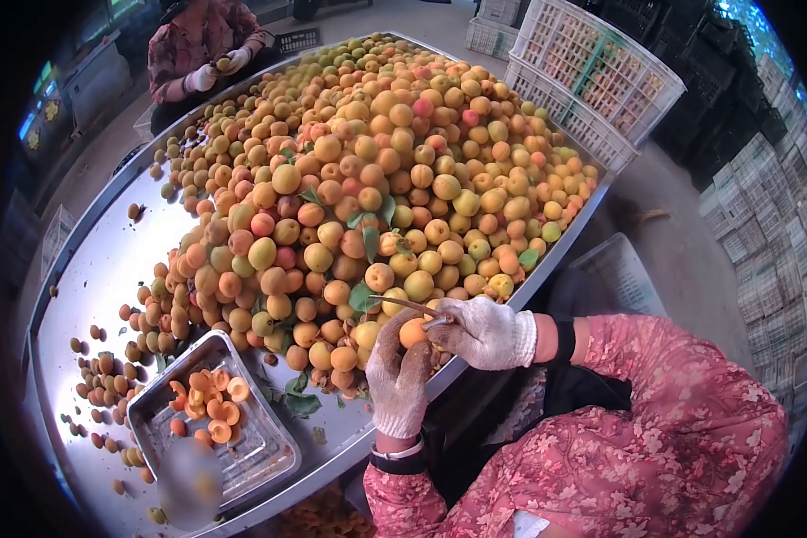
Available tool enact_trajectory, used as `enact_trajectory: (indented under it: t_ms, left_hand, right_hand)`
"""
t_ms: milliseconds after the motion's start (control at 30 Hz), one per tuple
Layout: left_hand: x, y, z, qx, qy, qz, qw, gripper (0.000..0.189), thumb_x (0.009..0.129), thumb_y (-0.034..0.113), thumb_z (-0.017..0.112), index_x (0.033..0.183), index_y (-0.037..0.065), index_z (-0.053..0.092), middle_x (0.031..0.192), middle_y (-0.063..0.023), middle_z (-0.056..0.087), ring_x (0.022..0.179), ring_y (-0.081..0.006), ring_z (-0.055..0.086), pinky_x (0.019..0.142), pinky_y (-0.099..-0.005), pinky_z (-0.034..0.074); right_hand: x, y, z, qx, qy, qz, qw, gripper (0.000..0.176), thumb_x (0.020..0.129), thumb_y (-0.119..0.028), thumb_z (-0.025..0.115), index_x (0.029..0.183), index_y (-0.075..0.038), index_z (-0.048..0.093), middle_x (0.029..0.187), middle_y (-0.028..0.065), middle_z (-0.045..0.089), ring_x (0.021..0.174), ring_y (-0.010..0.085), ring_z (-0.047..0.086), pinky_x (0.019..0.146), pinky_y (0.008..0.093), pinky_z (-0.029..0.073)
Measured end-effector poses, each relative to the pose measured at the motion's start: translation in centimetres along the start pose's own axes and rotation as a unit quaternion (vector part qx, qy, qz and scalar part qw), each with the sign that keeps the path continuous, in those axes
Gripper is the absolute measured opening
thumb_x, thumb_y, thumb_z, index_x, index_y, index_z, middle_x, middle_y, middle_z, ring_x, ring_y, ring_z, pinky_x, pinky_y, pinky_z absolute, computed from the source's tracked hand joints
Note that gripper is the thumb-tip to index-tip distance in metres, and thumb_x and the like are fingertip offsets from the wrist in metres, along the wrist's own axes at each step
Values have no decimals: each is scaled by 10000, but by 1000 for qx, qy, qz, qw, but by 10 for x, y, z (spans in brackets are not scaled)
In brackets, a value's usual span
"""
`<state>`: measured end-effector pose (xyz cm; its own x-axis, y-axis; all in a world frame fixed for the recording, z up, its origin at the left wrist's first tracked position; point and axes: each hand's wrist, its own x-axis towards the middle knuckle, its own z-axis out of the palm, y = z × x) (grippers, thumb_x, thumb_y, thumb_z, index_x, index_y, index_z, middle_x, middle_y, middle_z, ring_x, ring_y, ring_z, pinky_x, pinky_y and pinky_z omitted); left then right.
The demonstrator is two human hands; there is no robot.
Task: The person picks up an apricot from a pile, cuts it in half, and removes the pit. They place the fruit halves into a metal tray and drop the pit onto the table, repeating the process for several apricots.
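My left hand (399, 372), in a soiled white glove, is closed around an orange apricot (412, 334) at the near edge of the fruit heap. Beside it my right hand (481, 333), also gloved, grips a thin tool (403, 304) whose metal part is close to the apricot. Whether the metal touches the fruit is hard to tell. A big heap of yellow, orange and reddish apricots (332, 197) lies just beyond both hands. To the left, a metal tray (264, 453) holds several halved orange apricots (220, 409).
The metal table (90, 269) has a raised rim. A co-worker (202, 54) with gloved hands sits at the far left. Stacked white crates (592, 67) stand beyond the right edge; another crate (619, 273) is on the floor. Loose leaves (302, 403) lie near the tray.
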<state>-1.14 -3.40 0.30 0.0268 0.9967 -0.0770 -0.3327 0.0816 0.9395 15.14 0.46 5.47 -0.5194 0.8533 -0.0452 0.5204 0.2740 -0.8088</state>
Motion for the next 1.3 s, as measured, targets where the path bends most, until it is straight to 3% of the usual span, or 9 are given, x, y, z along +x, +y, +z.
enact_trajectory:
  t_ms: [300,400,467,633,700,767,800,867,1300]
  left_hand:
    - [0,0,2,61,3,9,998,336,882,52,537,1205,-39,552,1049,-80,608,875,-121,570,756,-234,477]
    - [4,-4,3,-9,10,-9,1000,323,886,68,532,1191,-33,564,1033,-79,614,877,-129,575,765,-247,482]
    - [4,-3,2,-29,5,-6,1000,329,887,71,528,1197,-32,562,1043,-84,613,895,-137,580,787,-255,484]
    - [7,0,2,-130,1,6,991,391,890,80,523,1267,-23,517,1170,-110,574,1039,-173,573,913,-289,460]
    - [7,0,-1,-103,1,24,994,403,921,114,513,1298,-24,492,1191,-107,565,1076,-182,560,948,-300,439]
    - [6,-3,0,-82,15,58,995,396,968,171,496,1310,-27,483,1231,-120,555,1116,-194,549,979,-311,420]
    - [7,-3,-1,-82,15,58,995,396,968,171,496,1310,-27,483,1231,-120,555,1116,-194,549,979,-311,420]
    - [7,0,0,-23,19,58,998,414,1000,229,476,1324,-29,464,1244,-142,563,1146,-215,549,997,-323,416]
    - [4,18,-2,-97,22,43,994,356,891,-41,451,1234,-25,543,1207,-139,580,1064,-264,605,915,-316,473]
  right_hand:
    - [1,13,9,41,-12,9,999,264,974,-232,541,1016,29,560,771,125,639,745,238,664,635,315,488]
    - [4,11,8,104,29,-34,994,397,1012,-366,436,915,-1,558,607,116,589,537,242,619,544,349,486]
    - [5,-4,-11,284,-159,254,911,460,1029,-413,367,877,-25,562,518,33,508,393,190,499,463,321,438]
    - [-5,-7,-8,582,-172,186,773,519,1030,-455,330,843,-28,557,450,16,428,327,144,420,356,281,349]
    - [-2,-11,-9,336,-73,150,927,451,1020,-443,363,881,-62,561,464,17,428,310,142,405,356,288,361]
    - [-1,-3,-6,262,-79,168,947,361,1008,-374,447,922,-43,565,509,64,503,382,222,510,453,361,438]
    - [1,5,3,165,-29,41,985,327,992,-341,491,931,-27,556,558,97,542,462,256,565,495,375,457]
    - [-4,15,6,54,-3,-42,998,277,949,-269,582,925,1,524,699,176,617,696,348,658,579,407,481]
    - [-2,6,-2,-71,-27,-66,995,278,937,-276,584,870,-14,517,668,198,599,670,384,640,559,428,482]
